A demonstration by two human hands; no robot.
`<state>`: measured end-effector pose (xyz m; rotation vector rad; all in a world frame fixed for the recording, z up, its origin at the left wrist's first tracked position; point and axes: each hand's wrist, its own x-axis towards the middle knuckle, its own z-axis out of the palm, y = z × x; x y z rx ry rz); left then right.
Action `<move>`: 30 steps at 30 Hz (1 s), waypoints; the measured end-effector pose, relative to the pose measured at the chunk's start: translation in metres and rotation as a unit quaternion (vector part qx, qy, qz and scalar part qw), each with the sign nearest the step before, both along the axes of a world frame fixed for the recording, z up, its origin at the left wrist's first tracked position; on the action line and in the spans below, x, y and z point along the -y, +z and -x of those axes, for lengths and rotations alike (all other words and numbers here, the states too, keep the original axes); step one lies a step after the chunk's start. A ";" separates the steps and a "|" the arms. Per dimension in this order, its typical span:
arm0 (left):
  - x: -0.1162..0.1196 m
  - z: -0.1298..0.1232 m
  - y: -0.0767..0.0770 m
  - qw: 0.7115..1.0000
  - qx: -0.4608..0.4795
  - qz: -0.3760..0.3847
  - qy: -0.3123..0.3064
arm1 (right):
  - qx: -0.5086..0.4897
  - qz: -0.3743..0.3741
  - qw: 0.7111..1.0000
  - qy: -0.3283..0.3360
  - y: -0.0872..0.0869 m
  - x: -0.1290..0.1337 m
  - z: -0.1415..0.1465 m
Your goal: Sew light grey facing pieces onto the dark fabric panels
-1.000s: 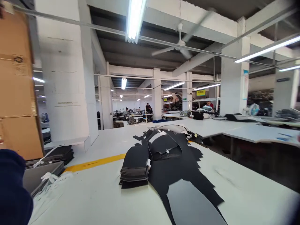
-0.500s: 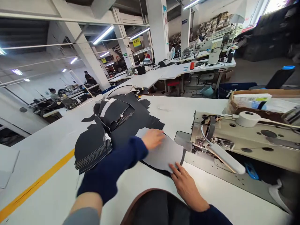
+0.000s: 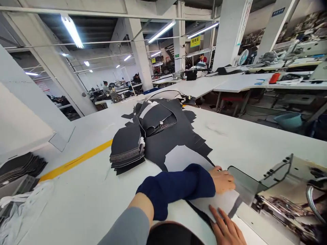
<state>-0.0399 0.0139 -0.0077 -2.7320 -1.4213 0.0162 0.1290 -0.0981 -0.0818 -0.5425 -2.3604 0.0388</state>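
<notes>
A light grey fabric piece (image 3: 187,158) lies over dark fabric on the white table, its right end near the sewing machine. My left hand (image 3: 222,180), in a navy sleeve, rests on the grey piece, fingers spread a little. Closer to me, my right hand (image 3: 226,226) presses on its lower edge with the fingers apart. A large dark fabric sheet (image 3: 163,144) stretches out beyond. To the left stands a stack of dark cut pieces (image 3: 126,144), and more dark pieces (image 3: 158,117) lie on the sheet.
The sewing machine (image 3: 288,197) is at the right edge. Yellow tape (image 3: 76,163) crosses the table at the left. Further left are more dark pieces (image 3: 20,166) by white cloth (image 3: 30,207). Other worktables and people are in the background.
The view has swung right to left, so the scene sits further right. My left hand has moved along the grey piece toward the machine, nearer my right hand.
</notes>
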 end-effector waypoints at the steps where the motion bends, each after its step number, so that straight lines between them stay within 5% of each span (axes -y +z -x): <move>1: -0.001 -0.001 0.002 1.000 -0.003 0.028 -0.003 | 0.004 0.006 1.000 -0.010 0.003 0.003 0.000; 13: 0.004 -0.012 -0.004 0.991 0.010 0.122 0.054 | 0.141 -0.016 0.989 -0.052 0.020 0.026 -0.005; 30: 0.004 -0.014 -0.006 0.991 0.013 0.115 0.059 | 0.165 -0.013 0.985 -0.055 0.022 0.030 -0.005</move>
